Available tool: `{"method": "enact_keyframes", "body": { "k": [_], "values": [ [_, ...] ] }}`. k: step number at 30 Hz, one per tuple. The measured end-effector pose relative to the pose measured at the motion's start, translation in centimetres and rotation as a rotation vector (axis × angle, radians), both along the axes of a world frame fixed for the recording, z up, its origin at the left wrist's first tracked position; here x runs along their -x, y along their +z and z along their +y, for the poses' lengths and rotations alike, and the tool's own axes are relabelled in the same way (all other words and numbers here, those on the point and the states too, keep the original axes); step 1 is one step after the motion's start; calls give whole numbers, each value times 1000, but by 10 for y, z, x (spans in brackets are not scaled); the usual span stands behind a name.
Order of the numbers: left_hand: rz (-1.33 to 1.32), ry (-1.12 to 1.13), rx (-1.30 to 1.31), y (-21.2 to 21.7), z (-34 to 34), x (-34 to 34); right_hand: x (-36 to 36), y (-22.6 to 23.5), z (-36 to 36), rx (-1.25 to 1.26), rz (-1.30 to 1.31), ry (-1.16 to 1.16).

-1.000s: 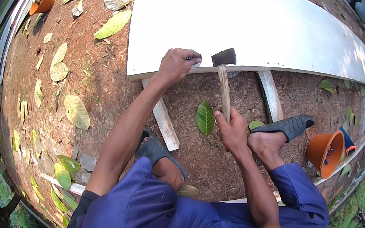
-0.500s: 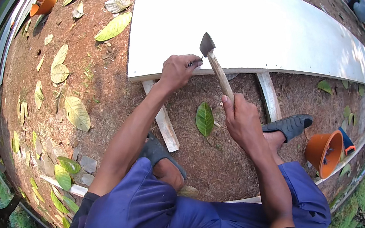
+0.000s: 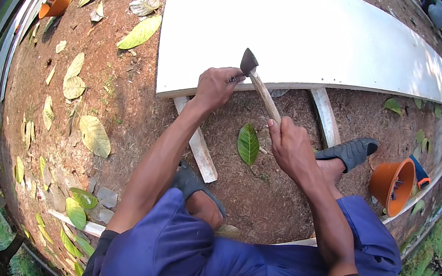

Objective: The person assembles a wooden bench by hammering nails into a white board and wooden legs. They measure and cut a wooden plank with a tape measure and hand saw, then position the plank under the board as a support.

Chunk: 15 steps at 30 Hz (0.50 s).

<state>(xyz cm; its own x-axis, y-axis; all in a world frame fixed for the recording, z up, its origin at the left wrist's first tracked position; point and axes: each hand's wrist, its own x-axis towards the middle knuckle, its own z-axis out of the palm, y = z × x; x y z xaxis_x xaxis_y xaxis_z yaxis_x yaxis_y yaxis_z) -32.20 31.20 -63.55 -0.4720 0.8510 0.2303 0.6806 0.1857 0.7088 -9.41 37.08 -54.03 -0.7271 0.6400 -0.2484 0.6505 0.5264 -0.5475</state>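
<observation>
My right hand [image 3: 292,148] grips the wooden handle of a hammer [image 3: 258,82], whose dark head sits right above the near edge of a long white board [image 3: 314,38]. My left hand [image 3: 217,85] rests on that same edge with its fingers pinched beside the hammer head; whatever it pinches is too small to see. The board lies across white wooden battens [image 3: 197,145] on brown soil. I am squatting, with blue trousers and dark sandals [image 3: 350,151] in view below.
An orange pot [image 3: 392,184] lies on its side at the right, and another orange pot [image 3: 55,2] sits at the far left. Fallen leaves [image 3: 94,134] are scattered over the soil. A second batten [image 3: 326,116] runs under the board.
The hammer has swung from right of my left hand toward the board edge; its head now sits beside my left fingers. My right hand has moved up and left with it.
</observation>
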Motion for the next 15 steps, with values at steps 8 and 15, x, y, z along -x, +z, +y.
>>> {"method": "enact_keyframes", "body": {
  "k": [8, 15],
  "values": [
    [3, -8, -9, -11, -4, 7, 16, 45, -11, -51, 274, -86],
    [-202, -12, 34, 10, -4, 10, 3, 23, -1, -101, 126, 1]
  ]
}}
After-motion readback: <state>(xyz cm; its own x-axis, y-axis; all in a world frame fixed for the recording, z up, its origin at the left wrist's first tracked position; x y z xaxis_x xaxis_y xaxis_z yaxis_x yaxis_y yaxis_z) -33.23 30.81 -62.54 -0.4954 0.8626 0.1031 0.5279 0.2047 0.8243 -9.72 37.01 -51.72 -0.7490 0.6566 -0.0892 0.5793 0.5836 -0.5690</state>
